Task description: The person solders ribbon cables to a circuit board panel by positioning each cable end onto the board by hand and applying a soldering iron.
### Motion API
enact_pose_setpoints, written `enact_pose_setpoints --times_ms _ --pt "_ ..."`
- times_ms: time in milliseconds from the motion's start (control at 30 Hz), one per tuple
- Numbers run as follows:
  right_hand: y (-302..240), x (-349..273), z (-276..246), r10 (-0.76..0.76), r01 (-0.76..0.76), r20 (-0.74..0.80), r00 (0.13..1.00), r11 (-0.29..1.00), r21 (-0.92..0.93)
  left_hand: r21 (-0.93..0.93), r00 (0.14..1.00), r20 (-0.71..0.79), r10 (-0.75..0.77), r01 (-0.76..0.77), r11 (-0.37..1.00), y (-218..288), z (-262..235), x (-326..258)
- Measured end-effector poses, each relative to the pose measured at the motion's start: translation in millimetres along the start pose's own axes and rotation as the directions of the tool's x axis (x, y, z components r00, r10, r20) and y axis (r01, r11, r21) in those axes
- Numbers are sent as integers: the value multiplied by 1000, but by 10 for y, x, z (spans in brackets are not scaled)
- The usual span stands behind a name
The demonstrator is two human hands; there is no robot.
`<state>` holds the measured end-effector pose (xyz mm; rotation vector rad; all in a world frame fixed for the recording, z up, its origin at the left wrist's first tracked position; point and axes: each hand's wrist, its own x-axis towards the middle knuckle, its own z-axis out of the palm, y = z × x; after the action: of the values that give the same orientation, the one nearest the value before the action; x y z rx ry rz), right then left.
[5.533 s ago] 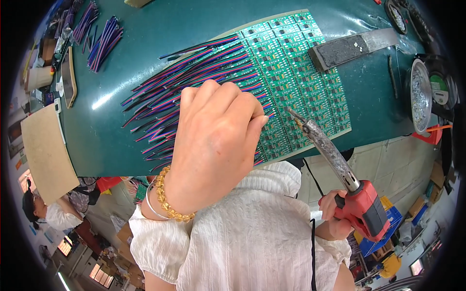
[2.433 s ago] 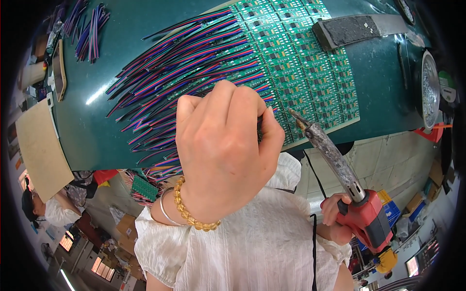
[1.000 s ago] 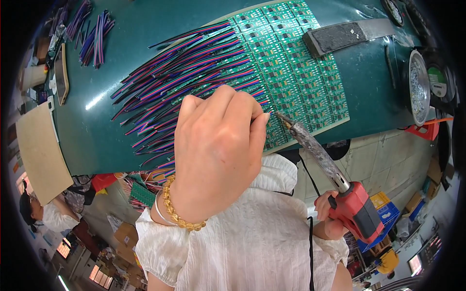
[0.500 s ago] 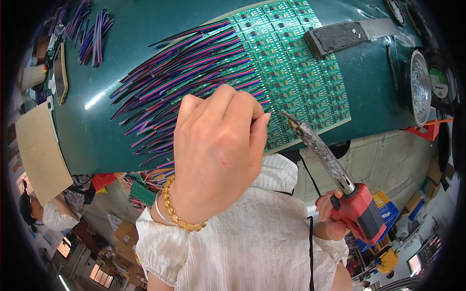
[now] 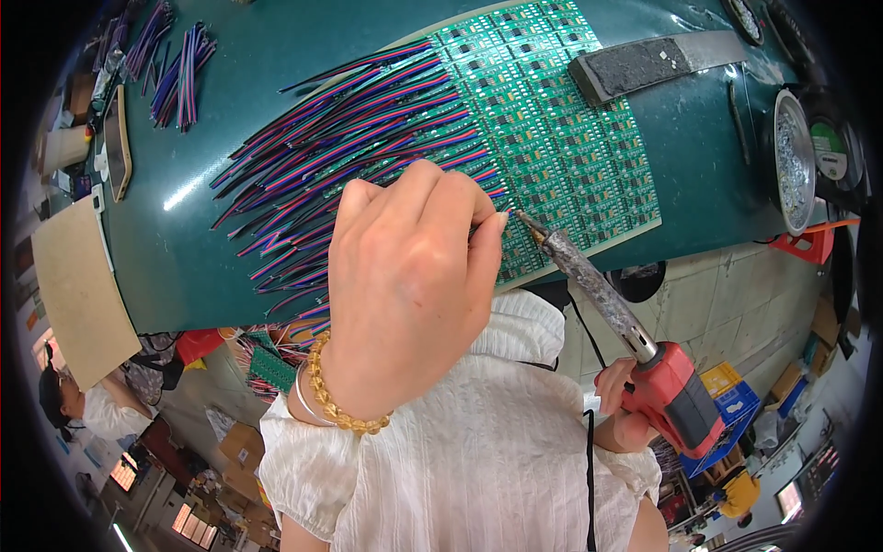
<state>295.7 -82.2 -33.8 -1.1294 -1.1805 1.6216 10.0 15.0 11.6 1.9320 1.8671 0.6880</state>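
My left hand (image 5: pixel 409 267) is closed in a pinch over the green circuit board panel (image 5: pixel 575 138), its fingertips at the solder pads beside the row of attached coloured wires (image 5: pixel 368 129). Wire ends show just by the fingertips; most of what the fingers hold is hidden under the hand. My right hand (image 5: pixel 621 405) grips the red and black handle of a soldering iron (image 5: pixel 598 290). The iron slants up and left, its tip close beside my left thumb, at the pads; whether it touches them I cannot tell.
A dark block on a metal strip (image 5: pixel 635 69) lies across the panel's right part. To the right stands a metal bowl (image 5: pixel 793 161) of bright bits. Loose wire bundles (image 5: pixel 184 74), a phone (image 5: pixel 118 143) and a tan board (image 5: pixel 83 285) are on the left. Another person (image 5: pixel 97 405) sits lower left.
The soldering iron has moved left and slightly down, bringing its tip from a short gap to right beside my left fingertips. My left hand keeps nearly the same place and pinch.
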Motion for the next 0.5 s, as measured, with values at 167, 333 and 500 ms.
enact_pose_setpoints --times_ms 167,333,500 --pt "-48 6 -84 72 -77 99 992 996 46 -5 1000 -10 1 -1 1000 -2 -10 -2" --pt "34 -18 -92 -50 49 -14 999 996 -80 -7 1000 -24 -10 10 1000 17 28 24" --pt "-183 215 85 -304 249 -217 927 936 -248 -13 999 -30 11 -11 1000 100 20 32"
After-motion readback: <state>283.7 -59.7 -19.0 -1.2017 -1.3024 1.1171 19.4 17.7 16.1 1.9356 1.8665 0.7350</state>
